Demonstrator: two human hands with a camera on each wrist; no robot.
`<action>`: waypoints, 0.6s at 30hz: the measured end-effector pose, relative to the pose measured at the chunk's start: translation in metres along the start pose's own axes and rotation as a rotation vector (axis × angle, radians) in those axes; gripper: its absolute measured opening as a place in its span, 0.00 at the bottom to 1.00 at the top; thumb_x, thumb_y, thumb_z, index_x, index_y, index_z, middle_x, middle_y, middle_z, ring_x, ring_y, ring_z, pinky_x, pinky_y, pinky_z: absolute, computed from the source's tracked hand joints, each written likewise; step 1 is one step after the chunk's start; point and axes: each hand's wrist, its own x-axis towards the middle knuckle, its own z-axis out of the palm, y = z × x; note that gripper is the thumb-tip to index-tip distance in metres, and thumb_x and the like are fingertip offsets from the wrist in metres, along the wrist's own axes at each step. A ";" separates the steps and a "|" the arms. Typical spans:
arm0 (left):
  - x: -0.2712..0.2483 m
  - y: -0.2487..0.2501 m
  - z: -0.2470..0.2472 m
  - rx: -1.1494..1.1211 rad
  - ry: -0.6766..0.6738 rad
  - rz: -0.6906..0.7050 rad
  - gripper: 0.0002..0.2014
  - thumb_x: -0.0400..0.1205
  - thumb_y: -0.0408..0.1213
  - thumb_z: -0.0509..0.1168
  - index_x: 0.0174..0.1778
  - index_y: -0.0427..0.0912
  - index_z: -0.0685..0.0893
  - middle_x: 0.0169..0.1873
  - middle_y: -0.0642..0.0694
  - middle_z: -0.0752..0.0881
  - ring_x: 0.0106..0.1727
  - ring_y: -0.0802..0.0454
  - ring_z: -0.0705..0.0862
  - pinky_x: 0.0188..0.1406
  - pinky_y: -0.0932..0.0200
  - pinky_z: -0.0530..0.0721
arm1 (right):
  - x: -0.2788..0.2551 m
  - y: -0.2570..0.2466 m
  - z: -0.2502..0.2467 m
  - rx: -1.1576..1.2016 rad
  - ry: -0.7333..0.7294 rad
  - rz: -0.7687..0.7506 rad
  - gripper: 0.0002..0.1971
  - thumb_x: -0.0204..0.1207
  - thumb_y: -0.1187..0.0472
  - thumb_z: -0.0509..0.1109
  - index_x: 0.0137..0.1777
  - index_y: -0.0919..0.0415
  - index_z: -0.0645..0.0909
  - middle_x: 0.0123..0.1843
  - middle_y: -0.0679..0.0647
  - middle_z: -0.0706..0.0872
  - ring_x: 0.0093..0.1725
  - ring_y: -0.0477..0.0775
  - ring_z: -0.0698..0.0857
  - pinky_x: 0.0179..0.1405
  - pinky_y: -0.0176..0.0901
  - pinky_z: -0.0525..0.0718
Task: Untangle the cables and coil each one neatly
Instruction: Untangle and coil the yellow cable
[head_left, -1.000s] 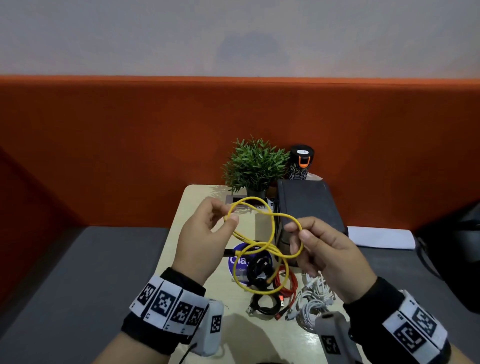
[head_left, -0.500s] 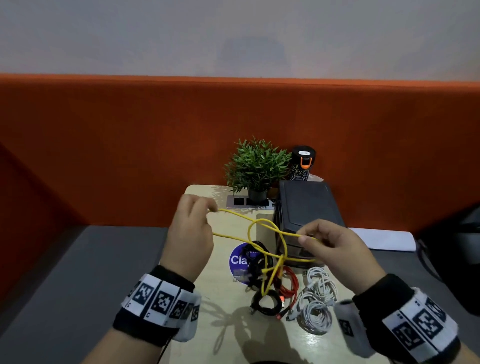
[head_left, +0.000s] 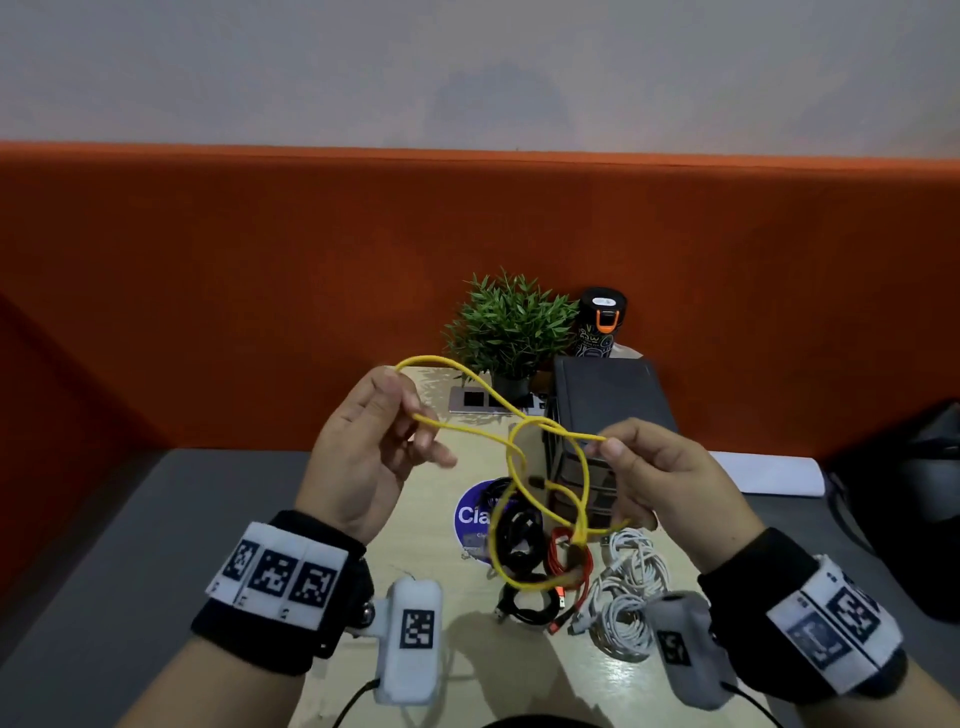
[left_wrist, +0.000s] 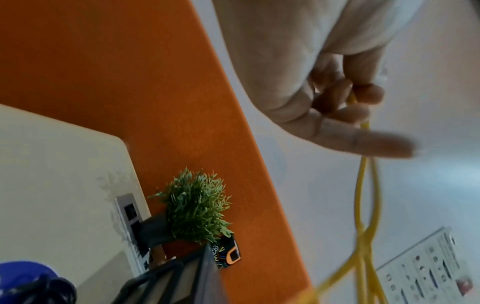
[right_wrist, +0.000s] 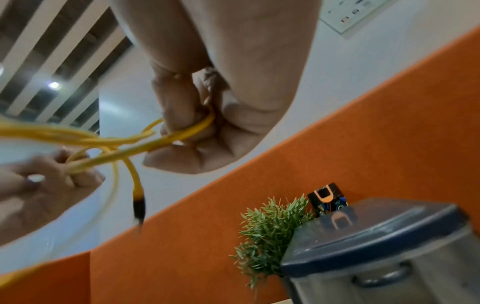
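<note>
A yellow cable (head_left: 511, 452) hangs in loose, crossed loops between my two hands above the table. My left hand (head_left: 374, 447) pinches a long loop of it between thumb and fingers, with the other fingers spread; the left wrist view shows the yellow cable (left_wrist: 362, 185) trailing from those fingers. My right hand (head_left: 649, 467) pinches the other end of the loops, fingers curled round the yellow cable (right_wrist: 182, 135). Its dark plug (right_wrist: 138, 207) dangles below. On the table lie a black cable (head_left: 519, 540), a red cable (head_left: 566, 564) and white cables (head_left: 631, 587).
A dark drawer unit (head_left: 602, 410) stands at the back right of the beige table (head_left: 431, 545). A potted plant (head_left: 511, 325) and a black-and-orange bottle (head_left: 601, 322) sit behind it. A blue round sticker (head_left: 475, 514) lies under the cables. An orange partition (head_left: 208, 286) backs the table.
My left hand rose and turned palm-up, lifting its loop higher and to the back. The yellow loops loosened and now hang lower over the cable pile. My right hand stayed nearly in place.
</note>
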 end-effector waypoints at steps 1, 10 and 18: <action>0.001 0.002 -0.003 -0.017 -0.029 -0.006 0.18 0.71 0.54 0.71 0.30 0.43 0.78 0.26 0.49 0.73 0.23 0.55 0.73 0.16 0.63 0.77 | 0.000 0.001 -0.001 -0.045 0.004 0.010 0.09 0.81 0.63 0.63 0.43 0.59 0.85 0.19 0.44 0.70 0.17 0.49 0.66 0.26 0.45 0.77; 0.001 -0.002 -0.009 0.025 -0.182 -0.052 0.20 0.72 0.58 0.71 0.31 0.44 0.78 0.19 0.47 0.68 0.22 0.48 0.78 0.41 0.49 0.87 | -0.002 0.010 -0.019 -0.389 0.064 -0.049 0.07 0.78 0.53 0.67 0.40 0.46 0.84 0.23 0.43 0.77 0.25 0.43 0.73 0.32 0.41 0.71; -0.002 0.016 -0.012 0.948 -0.120 -0.085 0.12 0.78 0.53 0.68 0.35 0.52 0.89 0.17 0.44 0.70 0.19 0.55 0.64 0.20 0.62 0.63 | 0.004 0.005 -0.050 -0.600 0.274 -0.099 0.05 0.71 0.54 0.76 0.36 0.45 0.84 0.30 0.42 0.87 0.32 0.43 0.83 0.32 0.40 0.78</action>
